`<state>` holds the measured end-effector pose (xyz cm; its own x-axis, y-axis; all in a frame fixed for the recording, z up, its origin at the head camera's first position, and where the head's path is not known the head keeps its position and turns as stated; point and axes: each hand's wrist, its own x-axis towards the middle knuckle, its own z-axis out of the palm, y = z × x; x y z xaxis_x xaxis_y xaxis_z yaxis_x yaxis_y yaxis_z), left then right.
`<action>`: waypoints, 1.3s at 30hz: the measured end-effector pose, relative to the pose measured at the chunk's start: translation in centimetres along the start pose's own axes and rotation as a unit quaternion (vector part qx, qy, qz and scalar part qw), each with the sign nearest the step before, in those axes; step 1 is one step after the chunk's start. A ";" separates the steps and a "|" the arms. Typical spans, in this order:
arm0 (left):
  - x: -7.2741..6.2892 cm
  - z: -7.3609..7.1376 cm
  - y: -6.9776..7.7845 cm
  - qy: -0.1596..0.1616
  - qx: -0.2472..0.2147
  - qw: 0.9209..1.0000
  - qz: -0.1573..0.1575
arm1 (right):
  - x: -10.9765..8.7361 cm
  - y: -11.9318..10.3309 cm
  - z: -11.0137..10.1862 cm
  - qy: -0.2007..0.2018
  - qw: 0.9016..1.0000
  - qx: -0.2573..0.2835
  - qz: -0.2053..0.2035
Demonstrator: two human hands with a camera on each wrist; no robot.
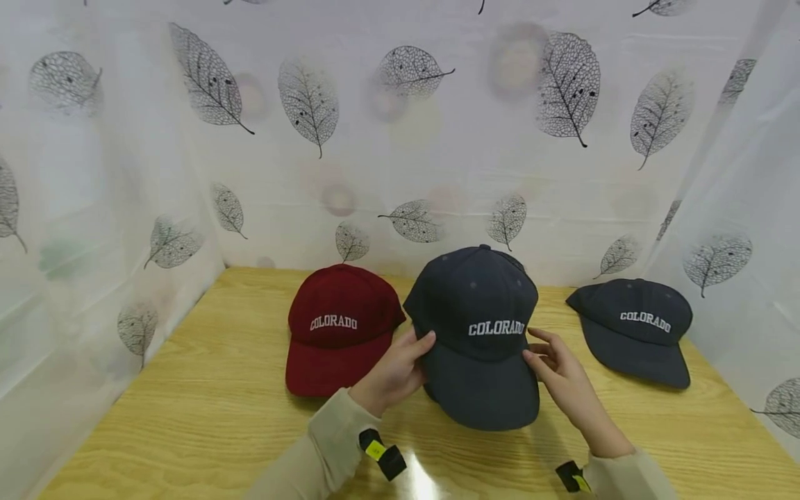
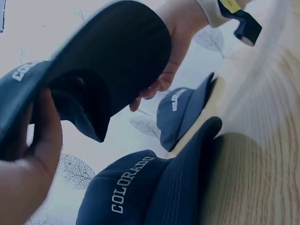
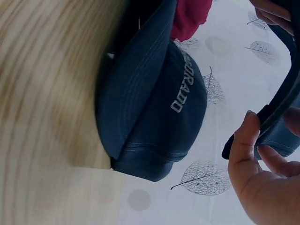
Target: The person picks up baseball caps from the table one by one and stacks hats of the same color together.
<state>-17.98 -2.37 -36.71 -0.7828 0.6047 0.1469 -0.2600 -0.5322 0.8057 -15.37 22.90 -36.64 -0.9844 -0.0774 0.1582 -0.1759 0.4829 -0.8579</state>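
Observation:
A dark navy baseball cap (image 1: 478,298) with white COLORADO lettering is held up over the table, its brim facing forward and down. My left hand (image 1: 398,368) grips its left side, thumb on the outside and fingers tucked inside, as the left wrist view shows. At the opposite side my right hand (image 1: 565,382) pinches the edge between thumb and fingers (image 3: 272,161). Beneath it, a second navy cap (image 2: 126,187) rests on the table; the raised cap mostly hides it in the head view.
A dark red COLORADO cap (image 1: 344,305) sits left of the held cap on the wooden table (image 1: 206,389). Another navy cap (image 1: 637,330) lies at the right, its brim angled outward. A white leaf-printed curtain (image 1: 412,160) encloses the back and sides.

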 end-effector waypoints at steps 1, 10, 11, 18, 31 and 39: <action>0.1 -0.1 -0.2 0.018 0.005 1.000 0.000 | 0.0 0.1 0.0 0.000 1.000 0.001 0.004; 1.1 -0.8 -1.6 0.143 0.037 0.989 0.011 | 0.3 0.7 0.2 0.008 0.999 -0.043 0.010; 1.2 -0.8 -1.7 0.151 0.040 0.988 0.013 | 0.3 0.7 0.2 0.011 0.999 -0.049 0.009; 1.7 -1.3 -2.3 0.166 0.085 0.982 0.000 | 0.5 0.9 0.4 0.009 0.997 -0.081 0.001; 2.5 -1.9 -2.8 0.186 0.092 0.977 -0.043 | 0.6 0.8 0.4 0.011 0.992 -0.123 0.005; 2.4 -1.5 -2.6 0.216 0.173 0.958 -0.072 | 0.6 0.4 0.5 0.012 0.991 -0.135 0.005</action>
<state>-20.07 -0.42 -39.35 -0.9333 0.3157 -0.1712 -0.2386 -0.1889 0.9526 -16.05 22.65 -37.12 -0.9849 -0.0533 0.1649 -0.1546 0.6998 -0.6974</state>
